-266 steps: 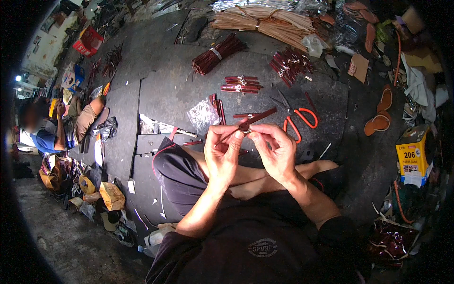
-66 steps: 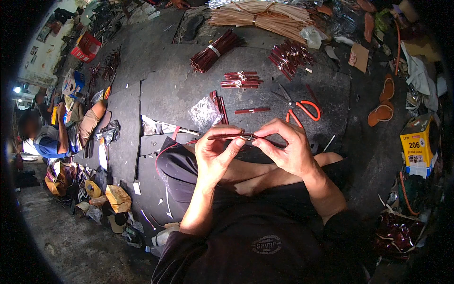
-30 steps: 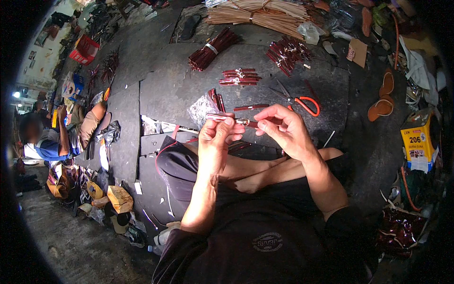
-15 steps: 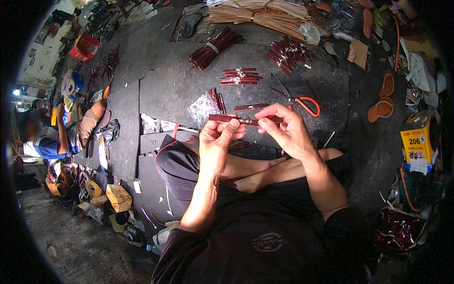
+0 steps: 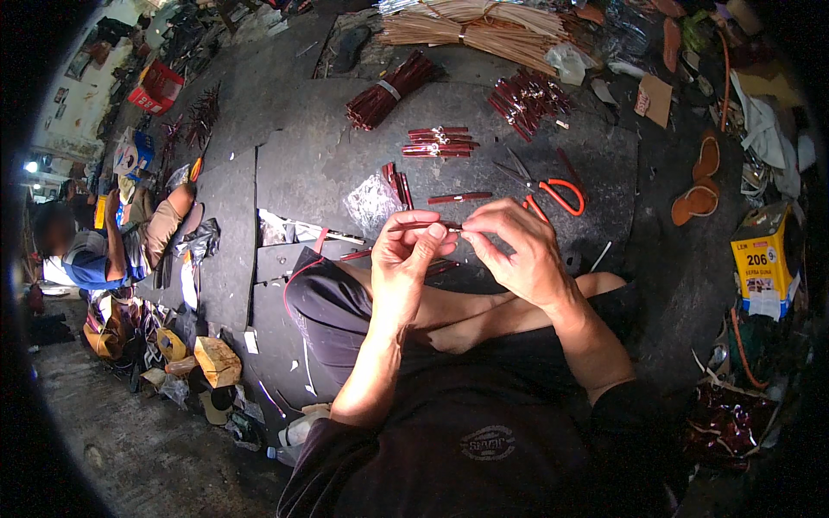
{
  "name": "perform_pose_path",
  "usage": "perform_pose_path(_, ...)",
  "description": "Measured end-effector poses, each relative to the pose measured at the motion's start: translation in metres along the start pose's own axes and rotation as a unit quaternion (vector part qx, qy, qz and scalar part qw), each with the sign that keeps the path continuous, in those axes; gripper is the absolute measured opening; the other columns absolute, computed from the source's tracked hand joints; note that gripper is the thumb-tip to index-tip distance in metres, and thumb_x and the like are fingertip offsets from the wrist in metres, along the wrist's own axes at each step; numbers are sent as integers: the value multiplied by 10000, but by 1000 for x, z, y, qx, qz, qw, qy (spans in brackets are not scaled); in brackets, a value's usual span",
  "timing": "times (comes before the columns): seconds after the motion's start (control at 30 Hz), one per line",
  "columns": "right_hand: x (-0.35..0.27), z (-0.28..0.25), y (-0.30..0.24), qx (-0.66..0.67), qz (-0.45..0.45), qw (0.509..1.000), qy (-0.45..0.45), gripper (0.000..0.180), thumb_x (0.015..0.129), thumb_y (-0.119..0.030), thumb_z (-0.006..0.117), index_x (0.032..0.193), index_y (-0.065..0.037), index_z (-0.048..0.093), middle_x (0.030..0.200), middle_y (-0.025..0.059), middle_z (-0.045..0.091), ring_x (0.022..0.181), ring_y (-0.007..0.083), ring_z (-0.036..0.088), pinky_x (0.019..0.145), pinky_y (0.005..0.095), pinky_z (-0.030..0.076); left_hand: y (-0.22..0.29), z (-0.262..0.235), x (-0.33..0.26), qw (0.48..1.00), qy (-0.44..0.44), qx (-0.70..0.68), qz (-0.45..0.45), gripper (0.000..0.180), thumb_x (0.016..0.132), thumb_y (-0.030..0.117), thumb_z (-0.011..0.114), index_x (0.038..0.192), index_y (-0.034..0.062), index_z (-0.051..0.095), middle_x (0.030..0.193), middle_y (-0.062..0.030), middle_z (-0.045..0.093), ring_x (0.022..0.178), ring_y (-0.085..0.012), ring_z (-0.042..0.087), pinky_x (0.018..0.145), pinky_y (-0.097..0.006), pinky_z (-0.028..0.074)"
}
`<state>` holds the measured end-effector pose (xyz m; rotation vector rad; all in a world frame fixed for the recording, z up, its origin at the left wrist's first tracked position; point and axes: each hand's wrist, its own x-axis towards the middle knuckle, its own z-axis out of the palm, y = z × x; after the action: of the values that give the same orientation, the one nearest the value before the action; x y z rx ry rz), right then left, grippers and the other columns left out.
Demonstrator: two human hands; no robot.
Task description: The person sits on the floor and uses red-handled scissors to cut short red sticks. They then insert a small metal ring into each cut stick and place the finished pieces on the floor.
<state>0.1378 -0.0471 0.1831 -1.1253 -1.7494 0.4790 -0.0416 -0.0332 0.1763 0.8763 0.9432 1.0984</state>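
Between my two hands is a thin dark red strap (image 5: 413, 226), now seen nearly edge-on, with a small metal fitting near its right part. My left hand (image 5: 404, 263) is closed on its left part, thumb on top. My right hand (image 5: 518, 255) pinches at the metal fitting; its fingers hide the strap's right end. Just beyond lies a single red strap (image 5: 459, 198). A neat stack of red straps with metal fittings (image 5: 438, 143) sits farther off. Orange-handled scissors (image 5: 560, 195) lie partly behind my right hand, beside a clear plastic bag (image 5: 371, 200) to the left.
A tied bundle of red straps (image 5: 390, 90) and a loose pile of straps (image 5: 528, 102) lie farther back, before tan strips (image 5: 484, 33). Sandals (image 5: 696, 200) and a yellow can (image 5: 764, 259) stand right. Another person (image 5: 104, 246) sits at the left.
The strap has turned from showing its flat face to nearly edge-on. My right fingers have moved slightly left and closed at the metal fitting. My left hand has shifted slightly right.
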Motion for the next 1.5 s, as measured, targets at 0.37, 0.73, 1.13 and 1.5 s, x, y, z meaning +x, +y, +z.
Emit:
perform_pose_path(0.37,-1,1,1,-4,-9,1000,7,216,780,-32,747,955,-48,621,972,120,661,897,302,657,767,385,522,-4,-3,0,998,-22,-56,35,190,932,26,630,1113,-3,580,954,-106,685,837,-154,681,810,-286,580)
perform_pose_path(0.73,-3,-2,-2,120,152,981,-26,197,878,-94,693,1045,-14,626,1004,124,684,898,248,684,773,348,547,-7,-3,4,999,47,-4,-15,191,979,182,602,1048,5,597,864,-113,689,764,-186,693,699,-290,576)
perform_pose_path(1.13,0,-4,3,-10,54,998,-34,246,807,-93,734,1036,-70,647,1006,98,640,923,296,633,786,398,499,-4,-3,5,999,20,28,9,242,951,160,643,1124,-6,610,887,-95,690,794,-162,682,733,-272,552)
perform_pose_path(1.5,-4,9,-3,-79,23,997,5,232,807,-85,723,1027,-77,649,956,72,613,889,280,607,767,382,484,-7,7,-2,989,-6,136,49,202,947,120,655,1113,6,649,926,-26,683,821,-67,609,743,-218,491)
